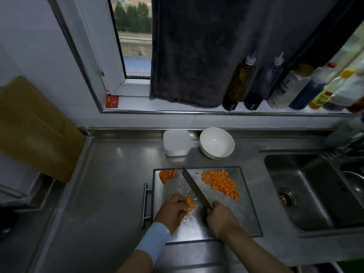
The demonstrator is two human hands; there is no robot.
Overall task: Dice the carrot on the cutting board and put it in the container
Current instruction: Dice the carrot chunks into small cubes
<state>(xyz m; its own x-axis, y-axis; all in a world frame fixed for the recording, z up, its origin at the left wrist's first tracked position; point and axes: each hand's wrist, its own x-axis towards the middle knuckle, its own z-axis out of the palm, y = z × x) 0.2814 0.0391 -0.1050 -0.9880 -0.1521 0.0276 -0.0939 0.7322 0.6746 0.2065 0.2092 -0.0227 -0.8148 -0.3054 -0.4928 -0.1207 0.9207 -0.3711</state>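
On the near-left part of the cutting board (pixel 246 213) sits the carrot stack (pixel 189 204), a few orange slices. The left hand (pixel 173 210) holds them down, its grip curled over them from the left. I see the right hand (pixel 220 217) just beside it, its grip wrapped tight round the handle of the knife (pixel 194 186). The blade runs diagonally away toward the board's far edge. Its near part is next to the stack, though I cannot tell whether they touch.

Right of the blade lies the diced carrot (pixel 220 183), a loose heap reaching from the far edge toward the board's right side. More carrot slices (pixel 167 175) lean together in the far-left corner, right at the rim. Bare board shows between the heap and the hands, and along the near-right edge.

Past the far edge, apart from the board, stands the container (pixel 176 142), white and square, with a white bowl (pixel 216 142) just beside it on the right. A bar handle (pixel 145 203) runs along the board's left edge. A broad stretch of steel surface (pixel 110 184) lies to the left of the board, and the sink (pixel 315 194) drops away to the right. A light blue wristband (pixel 155 237) wraps the left wrist.
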